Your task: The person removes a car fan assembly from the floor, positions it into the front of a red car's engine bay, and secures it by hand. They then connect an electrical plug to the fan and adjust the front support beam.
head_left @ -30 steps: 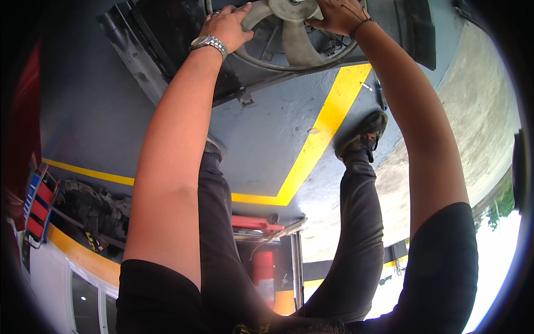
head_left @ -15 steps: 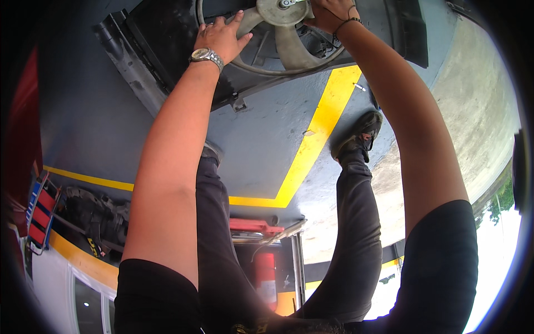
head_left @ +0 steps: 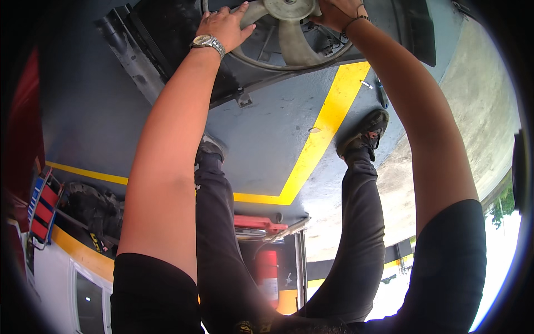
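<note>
I have my left hand (head_left: 223, 29) loosely spread over the fan shroud (head_left: 179, 34); my right hand (head_left: 340, 13) curls beside the hub (head_left: 290, 9), its hold unclear.

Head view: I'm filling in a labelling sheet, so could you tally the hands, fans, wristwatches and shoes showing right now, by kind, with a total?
Hands: 2, left hand and right hand
Fan: 1, cut off by the top edge
Wristwatch: 1
Shoes: 2, left shoe and right shoe
Total: 6
</note>
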Available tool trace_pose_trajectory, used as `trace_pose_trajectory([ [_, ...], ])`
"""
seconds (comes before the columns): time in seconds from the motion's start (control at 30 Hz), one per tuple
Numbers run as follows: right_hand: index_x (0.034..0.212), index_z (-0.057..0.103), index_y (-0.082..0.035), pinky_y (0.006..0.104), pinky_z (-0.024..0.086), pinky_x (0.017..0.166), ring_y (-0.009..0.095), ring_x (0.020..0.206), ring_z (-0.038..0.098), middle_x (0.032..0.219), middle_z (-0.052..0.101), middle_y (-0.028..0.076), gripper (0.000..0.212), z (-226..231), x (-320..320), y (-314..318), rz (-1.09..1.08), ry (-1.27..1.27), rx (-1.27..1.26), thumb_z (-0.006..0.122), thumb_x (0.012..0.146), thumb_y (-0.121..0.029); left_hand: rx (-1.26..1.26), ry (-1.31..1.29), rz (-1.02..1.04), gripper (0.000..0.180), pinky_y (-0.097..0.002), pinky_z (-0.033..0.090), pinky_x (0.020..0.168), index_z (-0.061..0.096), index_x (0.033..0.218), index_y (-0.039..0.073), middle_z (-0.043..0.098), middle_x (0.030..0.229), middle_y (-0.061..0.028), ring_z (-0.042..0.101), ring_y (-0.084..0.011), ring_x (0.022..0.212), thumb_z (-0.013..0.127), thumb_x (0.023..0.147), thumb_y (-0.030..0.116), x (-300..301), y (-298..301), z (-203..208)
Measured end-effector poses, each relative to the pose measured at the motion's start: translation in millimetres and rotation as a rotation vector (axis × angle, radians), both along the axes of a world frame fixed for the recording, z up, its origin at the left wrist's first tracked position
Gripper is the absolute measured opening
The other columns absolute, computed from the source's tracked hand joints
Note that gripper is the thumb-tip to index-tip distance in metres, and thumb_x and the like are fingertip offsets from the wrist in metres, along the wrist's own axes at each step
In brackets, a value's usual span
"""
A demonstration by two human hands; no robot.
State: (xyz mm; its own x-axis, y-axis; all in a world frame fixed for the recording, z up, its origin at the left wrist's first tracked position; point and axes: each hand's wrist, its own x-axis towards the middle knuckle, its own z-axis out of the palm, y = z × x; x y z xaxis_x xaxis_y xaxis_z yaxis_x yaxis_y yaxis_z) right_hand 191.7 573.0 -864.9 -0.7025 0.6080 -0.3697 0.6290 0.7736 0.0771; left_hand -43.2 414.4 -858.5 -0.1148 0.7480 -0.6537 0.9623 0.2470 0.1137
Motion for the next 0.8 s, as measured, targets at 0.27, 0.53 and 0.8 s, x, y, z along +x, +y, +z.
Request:
trace_pose_trajectory([
  [0.27,0.135,0.057,-0.009,0.0603,0.044,0.102,0.037,0.12,0.063,0.12,0.067,0.018,0.076,23,-21,10,0.026,0.148,-0.2,0.081,0.076,-0.05,0.12,0.037,-0.024,0.069,-0.0494,0.034,0.123,0.036,0.163,0.036,0.051,0.154,-0.013,0.052,-0.0311,0.141,0.06,0.1,0.054,-7,-1,-9],
  [0.53,0.124,0.064,-0.016,0.0531,0.051,0.089,0.031,0.102,0.072,0.112,0.07,0.013,0.03,-2,-47,8,0.262,0.157,-0.236,0.059,0.097,-0.029,0.042,0.038,0.014,0.07,-0.0488,0.032,0.125,0.034,0.163,0.039,0.049,0.157,-0.0112,0.048,-0.0307,0.144,0.061,0.1,0.054,-5,5,-3],
  [0.8,0.106,0.065,-0.008,0.0465,0.053,0.089,0.035,0.093,0.07,0.107,0.07,0.015,0.018,69,17,17,-0.109,0.619,-0.341,0.062,0.092,-0.019,0.122,0.114,0.011,0.068,-0.049,0.041,0.12,0.04,0.16,0.041,0.042,0.16,-0.011,0.044,-0.0371,0.146,0.066,0.098,0.049,3,-1,-6],
])
